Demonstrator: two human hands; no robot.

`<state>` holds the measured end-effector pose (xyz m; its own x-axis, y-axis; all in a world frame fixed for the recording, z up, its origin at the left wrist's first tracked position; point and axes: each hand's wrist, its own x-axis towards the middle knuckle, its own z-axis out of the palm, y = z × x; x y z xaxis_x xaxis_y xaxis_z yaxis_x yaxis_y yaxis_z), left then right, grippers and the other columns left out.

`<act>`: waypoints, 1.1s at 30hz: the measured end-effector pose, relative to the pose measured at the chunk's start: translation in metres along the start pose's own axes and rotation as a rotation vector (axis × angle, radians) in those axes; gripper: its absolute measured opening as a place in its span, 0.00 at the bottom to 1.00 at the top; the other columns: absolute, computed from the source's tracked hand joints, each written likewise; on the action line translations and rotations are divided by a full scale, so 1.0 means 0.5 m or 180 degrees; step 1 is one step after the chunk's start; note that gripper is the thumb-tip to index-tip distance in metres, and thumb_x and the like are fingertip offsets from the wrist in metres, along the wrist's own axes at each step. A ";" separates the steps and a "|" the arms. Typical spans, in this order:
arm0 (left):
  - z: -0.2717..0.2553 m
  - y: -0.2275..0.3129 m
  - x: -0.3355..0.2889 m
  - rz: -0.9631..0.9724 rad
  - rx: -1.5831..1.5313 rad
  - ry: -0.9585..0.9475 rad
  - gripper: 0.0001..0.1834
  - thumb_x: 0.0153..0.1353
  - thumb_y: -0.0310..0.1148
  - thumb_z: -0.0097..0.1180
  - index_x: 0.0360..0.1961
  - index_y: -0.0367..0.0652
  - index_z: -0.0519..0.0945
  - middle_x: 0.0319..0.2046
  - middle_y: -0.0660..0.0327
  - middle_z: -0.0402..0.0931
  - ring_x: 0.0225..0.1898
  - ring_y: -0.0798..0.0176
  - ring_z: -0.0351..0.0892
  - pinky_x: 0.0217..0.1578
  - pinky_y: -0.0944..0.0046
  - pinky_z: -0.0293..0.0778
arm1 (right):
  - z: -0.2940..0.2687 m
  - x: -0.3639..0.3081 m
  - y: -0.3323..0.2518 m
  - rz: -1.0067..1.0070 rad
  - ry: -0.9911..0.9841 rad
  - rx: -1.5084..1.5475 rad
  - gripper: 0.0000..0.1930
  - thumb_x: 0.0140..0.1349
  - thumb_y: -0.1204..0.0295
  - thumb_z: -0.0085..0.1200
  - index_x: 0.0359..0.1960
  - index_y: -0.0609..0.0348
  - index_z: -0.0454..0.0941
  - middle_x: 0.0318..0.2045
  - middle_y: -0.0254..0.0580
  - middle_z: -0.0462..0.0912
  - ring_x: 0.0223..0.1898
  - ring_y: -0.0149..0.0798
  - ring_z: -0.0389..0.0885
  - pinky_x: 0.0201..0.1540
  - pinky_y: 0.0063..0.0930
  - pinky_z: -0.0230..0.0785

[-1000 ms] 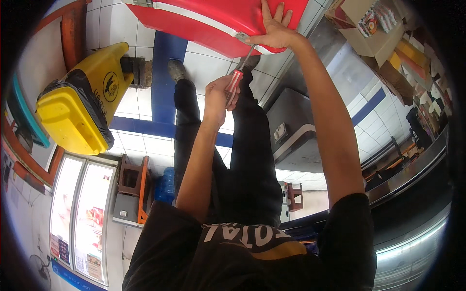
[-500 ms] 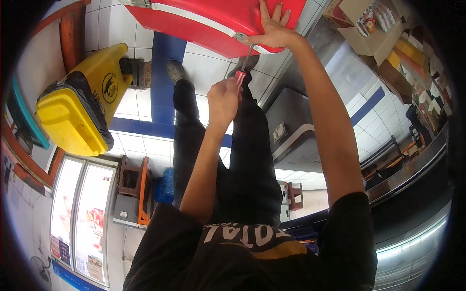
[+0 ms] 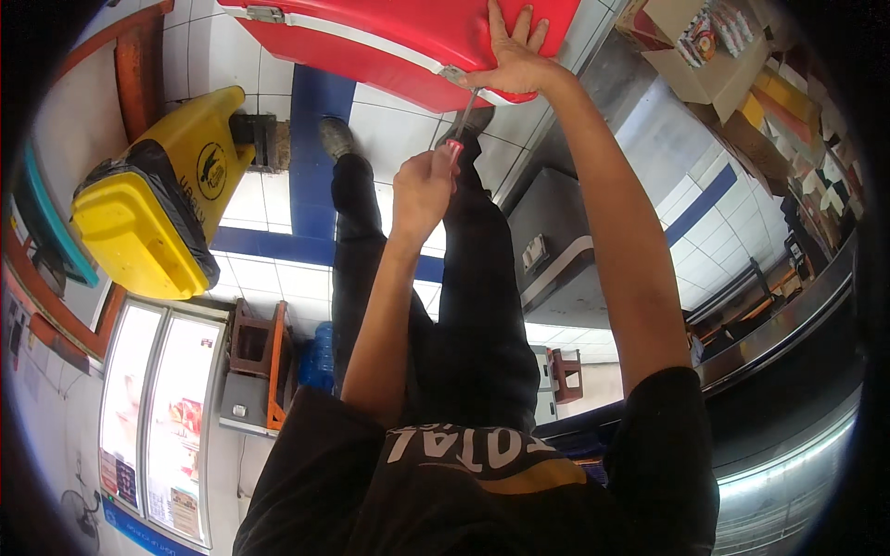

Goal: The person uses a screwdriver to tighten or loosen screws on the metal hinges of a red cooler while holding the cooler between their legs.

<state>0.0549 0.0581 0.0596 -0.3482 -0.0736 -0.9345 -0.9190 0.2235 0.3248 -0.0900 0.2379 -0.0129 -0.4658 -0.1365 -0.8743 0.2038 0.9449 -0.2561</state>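
A red cooler box [image 3: 371, 37] with a white rim band lies at the top of the view, with a metal latch [image 3: 451, 74] on its near edge and another latch [image 3: 265, 14] further left. My left hand [image 3: 420, 196] is closed round the handle of a screwdriver [image 3: 453, 151]. Its shaft points up to the box's edge just beside the nearer latch; the tip is hidden there. Fingers spread, my right hand [image 3: 519, 63] presses flat on the red box, its thumb close to that latch and the shaft.
To the left stands a yellow bin [image 3: 148, 222] with a black liner. My shoes and legs are under the box's near edge on the tiled floor. A grey cooler box [image 3: 556, 250] sits right of my legs, and an open carton [image 3: 691, 74] is at upper right. A lit display fridge [image 3: 171, 408] is lower left.
My left hand has turned slightly with the screwdriver, so the handle shows a different side. The red box and my right hand sit slightly further left in view.
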 end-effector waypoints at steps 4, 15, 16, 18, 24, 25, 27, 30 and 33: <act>0.025 -0.014 -0.013 0.1517 0.1264 0.1195 0.19 0.65 0.42 0.64 0.27 0.35 0.82 0.22 0.47 0.81 0.28 0.46 0.84 0.29 0.56 0.75 | 0.005 0.008 0.008 -0.0086 0.0046 -0.0040 0.77 0.42 0.19 0.57 0.79 0.51 0.21 0.75 0.75 0.17 0.75 0.75 0.11 0.70 0.81 0.23; -0.022 -0.007 0.009 -0.0340 -0.0786 -0.0653 0.14 0.59 0.36 0.68 0.29 0.39 0.77 0.24 0.51 0.80 0.27 0.48 0.83 0.29 0.54 0.76 | 0.022 0.014 0.015 -0.0084 0.0081 -0.0006 0.78 0.42 0.20 0.58 0.79 0.52 0.21 0.75 0.75 0.16 0.75 0.75 0.10 0.70 0.81 0.22; -0.005 -0.011 -0.004 0.0741 0.0098 0.0222 0.14 0.58 0.37 0.68 0.29 0.38 0.77 0.23 0.51 0.79 0.27 0.47 0.82 0.29 0.53 0.76 | 0.025 0.014 0.014 -0.0120 0.0144 -0.0027 0.78 0.42 0.20 0.58 0.79 0.52 0.20 0.75 0.76 0.16 0.74 0.75 0.10 0.70 0.81 0.22; 0.010 -0.015 -0.011 0.1813 0.0992 0.1109 0.15 0.57 0.37 0.69 0.29 0.38 0.77 0.22 0.50 0.78 0.27 0.47 0.82 0.29 0.53 0.75 | 0.022 0.012 0.012 -0.0086 0.0096 0.0064 0.78 0.42 0.20 0.59 0.79 0.52 0.21 0.75 0.76 0.16 0.74 0.75 0.10 0.70 0.82 0.22; 0.003 -0.002 -0.005 0.0390 0.0402 0.0339 0.18 0.66 0.42 0.60 0.37 0.34 0.79 0.26 0.50 0.79 0.24 0.54 0.79 0.27 0.55 0.74 | 0.014 0.008 0.011 -0.0072 0.0013 0.0107 0.78 0.42 0.21 0.59 0.79 0.51 0.21 0.75 0.76 0.16 0.74 0.76 0.09 0.69 0.83 0.24; -0.018 -0.012 0.005 0.0012 -0.0593 -0.0389 0.17 0.70 0.42 0.55 0.40 0.35 0.80 0.27 0.56 0.78 0.23 0.63 0.77 0.21 0.61 0.71 | 0.011 0.003 0.005 -0.0042 -0.0024 0.0155 0.77 0.42 0.21 0.59 0.79 0.51 0.22 0.75 0.75 0.16 0.74 0.76 0.09 0.69 0.83 0.24; -0.029 -0.013 0.002 -0.0068 -0.1457 -0.0698 0.15 0.70 0.40 0.55 0.40 0.36 0.80 0.26 0.59 0.77 0.23 0.65 0.77 0.20 0.64 0.69 | 0.010 -0.001 -0.001 -0.0017 -0.0067 0.0068 0.77 0.42 0.21 0.59 0.79 0.51 0.22 0.75 0.75 0.16 0.74 0.76 0.10 0.69 0.83 0.24; -0.034 -0.015 -0.002 -0.0265 -0.2570 -0.1055 0.10 0.69 0.36 0.57 0.38 0.38 0.80 0.27 0.62 0.77 0.22 0.68 0.76 0.18 0.70 0.65 | 0.011 0.000 0.001 0.0000 -0.0061 0.0007 0.77 0.42 0.21 0.59 0.79 0.50 0.22 0.75 0.74 0.16 0.75 0.75 0.11 0.69 0.83 0.25; -0.017 -0.034 0.006 -0.0049 -0.2262 -0.1097 0.10 0.68 0.36 0.57 0.37 0.38 0.79 0.29 0.60 0.78 0.23 0.66 0.77 0.18 0.66 0.68 | 0.013 0.005 0.001 -0.0047 -0.0006 0.0035 0.77 0.42 0.21 0.59 0.79 0.50 0.22 0.75 0.74 0.16 0.75 0.75 0.11 0.69 0.83 0.25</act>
<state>0.0678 0.0459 0.0523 -0.3645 0.2597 -0.8943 -0.8616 -0.4584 0.2181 -0.0855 0.2361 -0.0176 -0.4671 -0.1511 -0.8712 0.2062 0.9395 -0.2735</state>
